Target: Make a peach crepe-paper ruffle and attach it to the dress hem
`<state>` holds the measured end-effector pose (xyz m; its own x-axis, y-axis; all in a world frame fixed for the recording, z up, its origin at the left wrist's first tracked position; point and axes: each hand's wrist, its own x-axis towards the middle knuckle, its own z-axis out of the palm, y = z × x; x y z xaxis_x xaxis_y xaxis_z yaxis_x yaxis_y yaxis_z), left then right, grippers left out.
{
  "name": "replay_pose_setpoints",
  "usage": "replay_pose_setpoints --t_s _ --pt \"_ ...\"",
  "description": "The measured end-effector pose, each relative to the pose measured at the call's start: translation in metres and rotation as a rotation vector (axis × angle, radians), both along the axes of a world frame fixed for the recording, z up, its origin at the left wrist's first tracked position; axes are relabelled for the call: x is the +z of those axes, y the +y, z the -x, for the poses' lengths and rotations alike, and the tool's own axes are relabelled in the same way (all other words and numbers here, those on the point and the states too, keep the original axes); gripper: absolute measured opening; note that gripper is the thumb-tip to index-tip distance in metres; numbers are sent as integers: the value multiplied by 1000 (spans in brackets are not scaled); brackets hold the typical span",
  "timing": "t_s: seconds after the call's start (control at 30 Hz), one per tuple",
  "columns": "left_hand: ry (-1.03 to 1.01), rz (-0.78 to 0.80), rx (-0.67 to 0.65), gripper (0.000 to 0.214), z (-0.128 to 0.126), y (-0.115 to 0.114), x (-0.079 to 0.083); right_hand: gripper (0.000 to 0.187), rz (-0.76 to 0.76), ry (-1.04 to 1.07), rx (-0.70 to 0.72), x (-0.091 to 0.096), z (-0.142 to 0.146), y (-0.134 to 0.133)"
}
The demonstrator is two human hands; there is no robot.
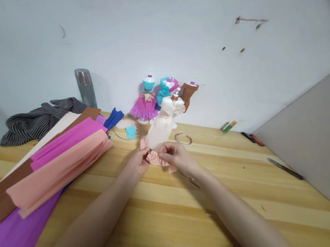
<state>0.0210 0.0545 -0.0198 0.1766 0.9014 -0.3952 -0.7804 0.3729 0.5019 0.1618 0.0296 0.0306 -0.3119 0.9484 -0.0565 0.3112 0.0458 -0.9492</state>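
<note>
My left hand [139,159] and my right hand [174,155] meet at the middle of the wooden table [167,229]. Both pinch a gathered strip of peach crepe paper [156,157] at the lower end of a cream paper doll dress [163,126] that lies slanted away from me. My fingers are curled tight on the ruffle, which partly hides under them. Beyond the dress stand small paper dolls, one in a magenta skirt [145,106] and one in brown [187,92].
Folded crepe paper sheets [57,167] in peach, pink, brown and purple lie at the left. A tape roll [183,138], a steel flask [86,87], striped cloth [38,118], scissors [285,169] and a grey board [323,138] sit around the table. The wall stands close behind.
</note>
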Motion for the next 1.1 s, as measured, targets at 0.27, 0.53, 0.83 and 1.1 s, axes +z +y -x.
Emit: replay_pose_setpoints --t_s 0.27,0.53,0.83,1.1 --pt "-50 -122 32 31 -1 -7 9 9 -346 -254 -102 -12 9 15" --pt "-71 -174 29 30 -2 -4 -4 12 -187 -160 -88 -6 16 3" --pt "-151 -285 -18 48 1 -10 0 17 -628 -649 -192 -16 17 11" --pt "-118 -147 -19 47 1 -7 1 20 -674 -744 -224 -20 17 11"
